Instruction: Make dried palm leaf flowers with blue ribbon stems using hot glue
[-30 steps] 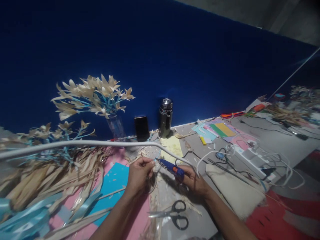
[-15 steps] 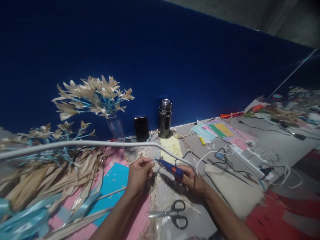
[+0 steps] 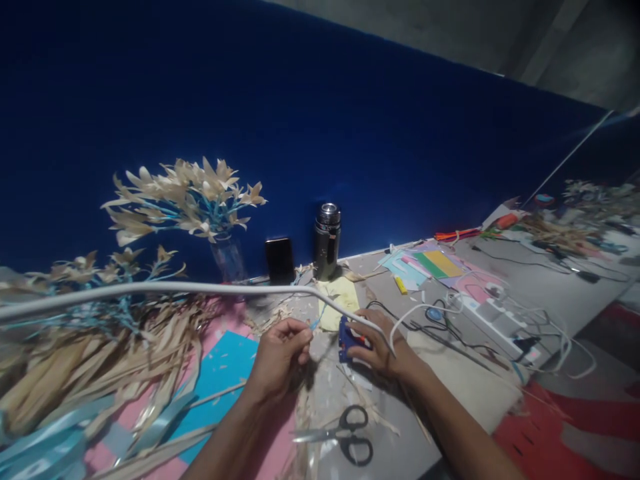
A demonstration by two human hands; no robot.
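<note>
One thin blue strip (image 3: 319, 319) is held in a pinch by the left hand (image 3: 280, 350). A blue glue gun (image 3: 345, 339) is grasped by the right hand (image 3: 383, 343), apart from the strip and to its right. Black-handled scissors (image 3: 343, 435) are laid on the tabletop (image 3: 395, 443), nearer than both hands, blades turned left. A yellow sheet (image 3: 345, 291) is noted beyond the hands, with a dark flask (image 3: 327, 247) standing upright behind it. A white power strip (image 3: 493, 333) is positioned right of the right hand.
</note>
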